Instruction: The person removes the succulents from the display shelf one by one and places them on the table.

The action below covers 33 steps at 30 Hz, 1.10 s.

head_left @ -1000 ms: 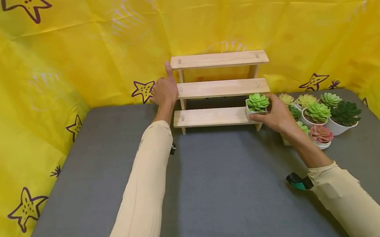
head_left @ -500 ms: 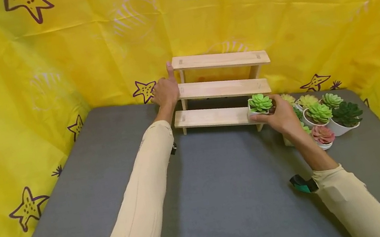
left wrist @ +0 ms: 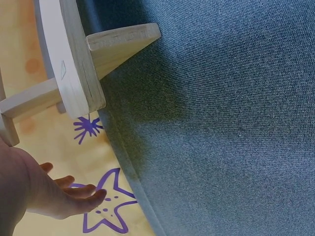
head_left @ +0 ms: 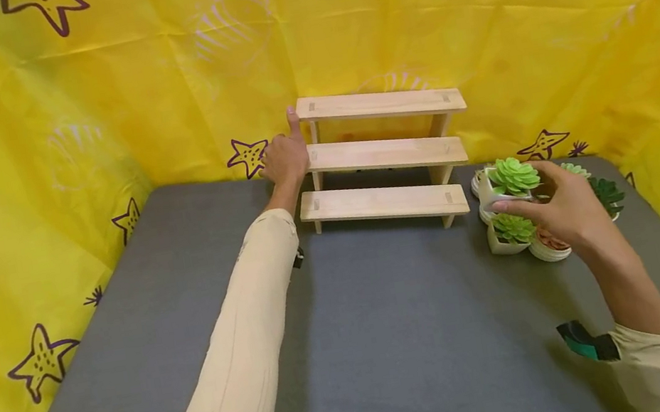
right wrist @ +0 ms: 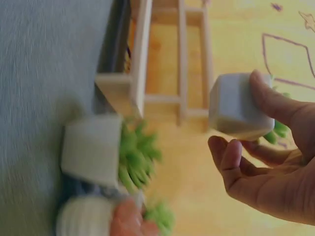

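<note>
My right hand [head_left: 569, 204] pinches a small square white pot with a bright green succulent [head_left: 513, 177] between thumb and fingers. The right wrist view shows the pot [right wrist: 236, 105] tilted and held up off the table, its base toward the camera. Below it stands another square-potted green succulent [head_left: 513, 227], next to a reddish succulent in a ribbed white pot [head_left: 550, 244]. My left hand [head_left: 286, 158] rests at the left end of a three-step wooden shelf [head_left: 383, 153], thumb pointing up along the edge. Its other fingers [left wrist: 83, 191] stretch out loosely, holding nothing.
More succulents, including a dark green one [head_left: 608, 194], stand behind my right hand, partly hidden by it. Yellow cloth [head_left: 186, 77] with purple drawings hangs behind and at both sides of the grey table [head_left: 390, 340].
My right hand has carried the potted succulent right, away from the lowest step's right end, to over the group of plants. My left hand has stayed at the shelf.
</note>
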Each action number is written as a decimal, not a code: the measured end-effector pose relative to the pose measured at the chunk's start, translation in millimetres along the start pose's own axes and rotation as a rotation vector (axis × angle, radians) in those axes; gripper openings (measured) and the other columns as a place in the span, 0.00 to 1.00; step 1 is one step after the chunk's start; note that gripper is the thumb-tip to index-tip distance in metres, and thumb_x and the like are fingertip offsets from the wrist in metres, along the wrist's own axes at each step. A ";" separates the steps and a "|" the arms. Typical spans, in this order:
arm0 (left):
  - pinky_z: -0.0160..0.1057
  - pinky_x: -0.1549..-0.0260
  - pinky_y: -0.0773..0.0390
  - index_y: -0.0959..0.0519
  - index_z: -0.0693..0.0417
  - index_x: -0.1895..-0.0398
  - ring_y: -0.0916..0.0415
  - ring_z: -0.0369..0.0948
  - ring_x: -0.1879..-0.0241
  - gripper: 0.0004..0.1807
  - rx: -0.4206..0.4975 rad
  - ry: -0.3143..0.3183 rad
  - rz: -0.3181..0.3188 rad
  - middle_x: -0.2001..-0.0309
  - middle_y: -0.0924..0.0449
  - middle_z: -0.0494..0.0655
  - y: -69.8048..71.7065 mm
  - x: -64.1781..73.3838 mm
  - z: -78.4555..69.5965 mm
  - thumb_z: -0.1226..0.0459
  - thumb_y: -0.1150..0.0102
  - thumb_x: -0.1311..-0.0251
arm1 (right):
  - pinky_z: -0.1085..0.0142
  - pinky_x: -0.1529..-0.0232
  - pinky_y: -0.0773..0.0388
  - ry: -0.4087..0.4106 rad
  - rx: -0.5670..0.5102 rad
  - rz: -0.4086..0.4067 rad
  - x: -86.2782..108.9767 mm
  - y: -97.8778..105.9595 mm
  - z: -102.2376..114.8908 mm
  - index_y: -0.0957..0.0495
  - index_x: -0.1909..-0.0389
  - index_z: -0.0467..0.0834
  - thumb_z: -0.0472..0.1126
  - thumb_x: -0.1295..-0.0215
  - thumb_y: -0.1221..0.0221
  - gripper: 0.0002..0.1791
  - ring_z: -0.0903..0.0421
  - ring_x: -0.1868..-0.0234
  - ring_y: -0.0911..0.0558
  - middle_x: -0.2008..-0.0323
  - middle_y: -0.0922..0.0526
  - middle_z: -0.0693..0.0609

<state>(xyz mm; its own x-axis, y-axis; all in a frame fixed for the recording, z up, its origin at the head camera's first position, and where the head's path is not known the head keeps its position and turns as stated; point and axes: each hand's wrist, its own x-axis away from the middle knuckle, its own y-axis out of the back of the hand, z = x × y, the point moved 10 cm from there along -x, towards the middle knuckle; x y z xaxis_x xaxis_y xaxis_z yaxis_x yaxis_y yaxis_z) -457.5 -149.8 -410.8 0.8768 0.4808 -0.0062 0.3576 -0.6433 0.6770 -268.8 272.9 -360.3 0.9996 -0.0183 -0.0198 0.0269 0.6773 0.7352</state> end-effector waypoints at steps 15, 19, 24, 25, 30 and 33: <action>0.57 0.45 0.30 0.31 0.50 0.74 0.23 0.52 0.58 0.50 0.029 -0.006 -0.013 0.70 0.31 0.48 -0.1 2.2 -2.3 0.20 0.90 0.36 | 0.67 0.69 0.24 -0.168 0.173 -0.110 48.1 81.8 -92.0 0.42 0.22 0.31 0.49 0.37 0.26 0.52 0.83 0.70 0.34 0.41 0.21 0.23; 0.57 0.45 0.29 0.30 0.51 0.73 0.23 0.53 0.57 0.50 0.028 -0.007 -0.010 0.69 0.30 0.48 1.0 3.3 -3.0 0.21 0.89 0.35 | 0.70 0.75 0.28 -0.144 0.272 -0.050 52.3 85.6 -110.4 0.38 0.28 0.24 0.50 0.42 0.23 0.52 0.68 0.74 0.21 0.55 0.16 0.24; 0.59 0.42 0.29 0.21 0.56 0.64 0.20 0.56 0.49 0.56 0.006 -0.003 -0.004 0.60 0.20 0.54 0.7 3.4 -3.8 0.20 0.89 0.36 | 0.62 0.73 0.26 -0.143 0.407 0.057 51.1 80.4 -130.2 0.33 0.38 0.21 0.55 0.44 0.23 0.50 0.25 0.61 0.19 0.54 0.22 0.15; 0.59 0.42 0.29 0.19 0.56 0.61 0.20 0.56 0.47 0.58 0.001 0.000 -0.003 0.57 0.19 0.55 0.4 3.3 -3.6 0.20 0.90 0.36 | 0.60 0.73 0.25 -0.148 0.409 0.075 50.0 78.3 -134.9 0.32 0.39 0.21 0.56 0.45 0.23 0.50 0.24 0.59 0.19 0.53 0.23 0.14; 0.59 0.42 0.29 0.20 0.56 0.62 0.20 0.56 0.48 0.57 0.004 0.006 -0.005 0.58 0.19 0.55 -0.8 0.7 -1.8 0.20 0.89 0.36 | 0.48 0.67 0.17 -0.154 0.405 0.177 40.9 64.8 -155.4 0.35 0.39 0.18 0.56 0.43 0.24 0.52 0.23 0.57 0.19 0.49 0.25 0.14; 0.58 0.44 0.28 0.26 0.53 0.69 0.20 0.55 0.52 0.54 0.003 0.010 -0.019 0.64 0.24 0.51 0.4 -1.3 -1.2 0.20 0.91 0.37 | 0.46 0.65 0.16 -0.143 0.399 0.213 35.3 57.3 -164.2 0.37 0.37 0.16 0.55 0.43 0.24 0.53 0.23 0.56 0.19 0.48 0.25 0.13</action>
<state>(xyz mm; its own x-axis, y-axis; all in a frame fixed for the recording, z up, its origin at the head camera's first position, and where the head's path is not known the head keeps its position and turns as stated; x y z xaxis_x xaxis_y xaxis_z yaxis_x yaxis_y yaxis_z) -458.9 -149.9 -409.6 0.8667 0.4987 -0.0113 0.3747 -0.6359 0.6747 -232.0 431.8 -430.1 0.9722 -0.0295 0.2325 -0.2087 0.3422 0.9162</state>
